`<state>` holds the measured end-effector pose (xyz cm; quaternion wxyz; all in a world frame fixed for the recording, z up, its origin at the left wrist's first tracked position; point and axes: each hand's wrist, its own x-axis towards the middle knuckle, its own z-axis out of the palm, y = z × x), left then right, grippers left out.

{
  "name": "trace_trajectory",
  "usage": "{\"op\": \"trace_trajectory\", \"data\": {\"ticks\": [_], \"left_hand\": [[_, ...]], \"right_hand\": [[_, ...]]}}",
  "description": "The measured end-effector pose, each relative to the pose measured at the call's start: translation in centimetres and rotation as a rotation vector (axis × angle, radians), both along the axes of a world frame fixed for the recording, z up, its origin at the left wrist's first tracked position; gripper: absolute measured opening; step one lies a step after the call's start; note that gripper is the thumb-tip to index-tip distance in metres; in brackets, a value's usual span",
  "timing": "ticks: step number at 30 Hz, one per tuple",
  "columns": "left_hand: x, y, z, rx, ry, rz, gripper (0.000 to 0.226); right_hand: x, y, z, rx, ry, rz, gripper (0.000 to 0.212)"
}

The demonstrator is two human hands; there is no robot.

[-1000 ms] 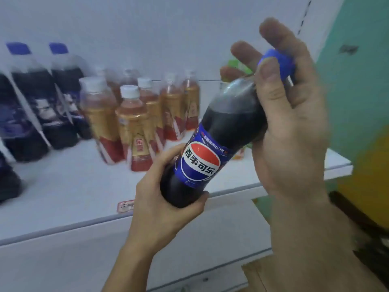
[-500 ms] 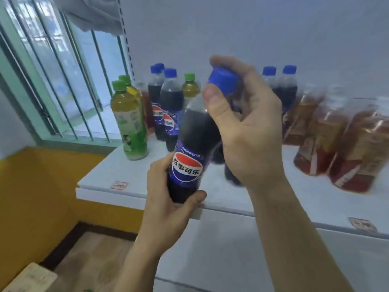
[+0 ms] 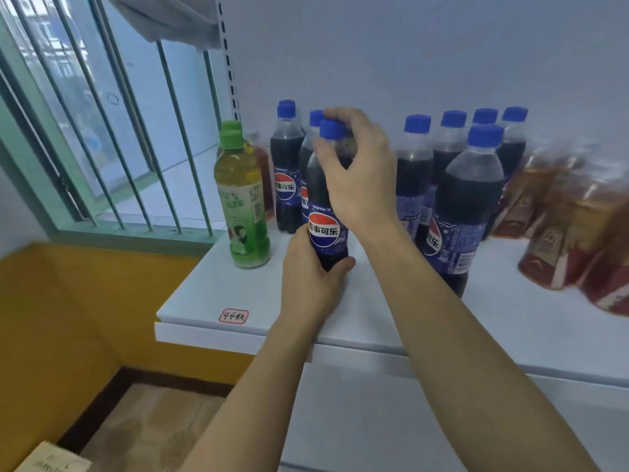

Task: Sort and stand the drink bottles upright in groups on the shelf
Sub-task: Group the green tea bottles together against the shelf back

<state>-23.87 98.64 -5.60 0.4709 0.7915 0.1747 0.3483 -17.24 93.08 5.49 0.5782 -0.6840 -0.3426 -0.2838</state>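
The dark cola bottle with blue cap and blue label (image 3: pixel 326 199), tilted in mid-air a second ago, now stands upright on the white shelf (image 3: pixel 211 301). The left hand (image 3: pixel 311 281) grips its base, the right hand (image 3: pixel 357 172) pinches its neck. Behind both hands stand matching cola bottles (image 3: pixel 287 172), so it has probably reached its group; releasing seems next.

held cola bottle (image 3: pixel 326 212) label: 百事可乐 | rear cola bottle (image 3: pixel 285 175): 百事可乐 | shelf tag (image 3: pixel 233 316): handwritten, illegible
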Motion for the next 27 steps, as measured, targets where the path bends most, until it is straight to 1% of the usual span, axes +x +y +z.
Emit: {"op": "trace_trajectory", "data": {"ticks": [4,6,7,9,10,11,12,13,14,16,17,18,20,22,24,26,27], "left_hand": [[0.4,0.5,0.1,0.005,0.036,0.01,0.076],[0.0,0.7,0.0,0.004,0.06,0.002,0.084],[-0.3,0.9,-0.1,0.0,0.073,-0.004,0.089],[-1.4,1.5,-0.5,0.031,0.109,0.008,0.095],[-2.2,1.9,-0.7,0.065,0.135,0.02,0.09],[-3.0,2.3,-0.9,0.103,0.158,0.019,0.08],[-3.8,2.9,-0.8,0.142,0.18,0.008,0.067],[-4.6,3.5,-0.8,0.176,0.196,0.006,0.056],[-5.4,4.2,-0.6,0.199,0.203,0.02,0.05],[-7.1,5.9,-0.3,0.199,0.189,0.082,0.046],[-7.9,6.7,-0.4,0.188,0.174,0.118,0.045],[-8.6,7.5,-0.5,0.177,0.16,0.149,0.047],[-9.8,8.6,-1.0,0.147,0.133,0.194,0.057],[-10.0,9.0,-1.4,0.118,0.098,0.237,0.07],[-9.8,8.6,-1.4,0.05,0.045,0.269,0.08],[-9.9,7.9,-0.8,-0.072,-0.066,0.217,0.075],[-10.1,7.5,-0.3,-0.182,-0.167,0.165,0.069]], "right_hand": [[-0.1,0.2,-0.1,-0.036,-0.004,0.007,0.035],[-0.4,-0.3,0.0,-0.054,-0.075,-0.082,0.038],[-0.9,-0.4,0.2,-0.027,-0.146,-0.137,0.038],[-2.1,0.3,0.5,0.095,-0.318,-0.18,0.028],[-2.8,1.1,0.8,0.136,-0.377,-0.158,0.02],[-3.5,2.3,1.3,0.132,-0.396,-0.12,0.015],[-4.0,3.7,1.9,0.068,-0.37,-0.071,0.016],[-4.4,5.3,2.6,-0.058,-0.313,-0.026,0.021],[-4.4,7.0,3.1,-0.222,-0.244,-0.006,0.029],[-3.9,9.5,3.6,-0.541,-0.103,0.01,0.041],[-3.6,10.1,3.6,-0.619,-0.05,0.036,0.042],[-3.4,10.4,3.5,-0.625,-0.012,0.066,0.04],[-3.4,10.1,2.8,-0.513,0.028,0.11,0.034],[-4.3,9.3,2.0,-0.383,0.015,0.132,0.028],[-6.0,7.7,1.1,-0.255,0.006,0.181,0.023],[-8.0,5.1,0.2,-0.09,0.015,0.247,0.021],[-8.9,3.5,-0.1,0.004,0.011,0.284,0.021]]}}
